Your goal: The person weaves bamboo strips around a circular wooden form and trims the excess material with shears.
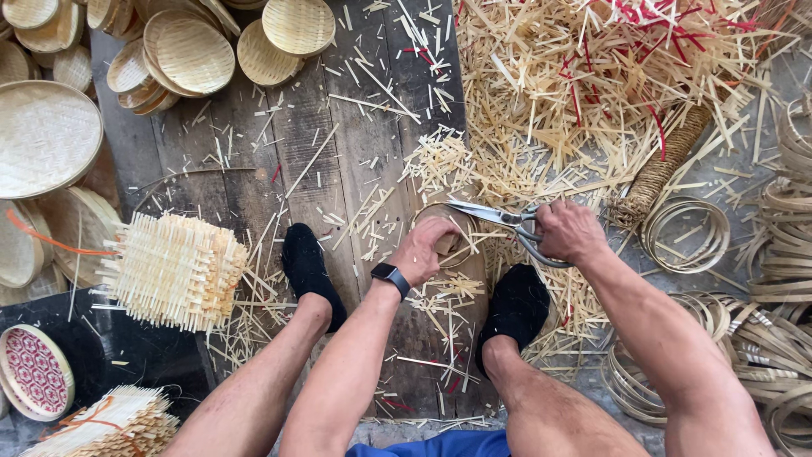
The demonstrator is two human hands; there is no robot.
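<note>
Bare knees and forearms fill the bottom of the view, with two black-socked feet [311, 271] planted on the dark wooden boards [254, 186] — the person sits low, legs spread, so the work sits between the feet within easy reach.

Left hand [431, 250], a smartwatch [391, 279] on its wrist, is closed over the near rim of a small round woven bamboo tray [452, 245], thumb and fingers pinching it so the edge is steady and turned toward the blades. Just to the right of that hand, the right hand [568, 230] is wrapped around the handles of a pair of metal scissors [499, 218]; the blades point left across the top of the tray, slightly parted, as if set along its rim for trimming stray strip ends.

Short bamboo offcuts [440, 161] lie scattered just beyond the left hand and under it, which suits cutting done on this spot. To the right of the right hand lie loose bamboo hoops [685, 233] and a coil of rope [660, 165], with more hoops [787, 211] stacked further right.

Well to the left of the left hand rests a stack of untrimmed woven squares [173, 267], their strip ends sticking out. Farther off, beyond both hands, finished round trays [190, 51] are piled at upper left — and a big heap of pale and red strips [609, 68] spreads at upper right.
</note>
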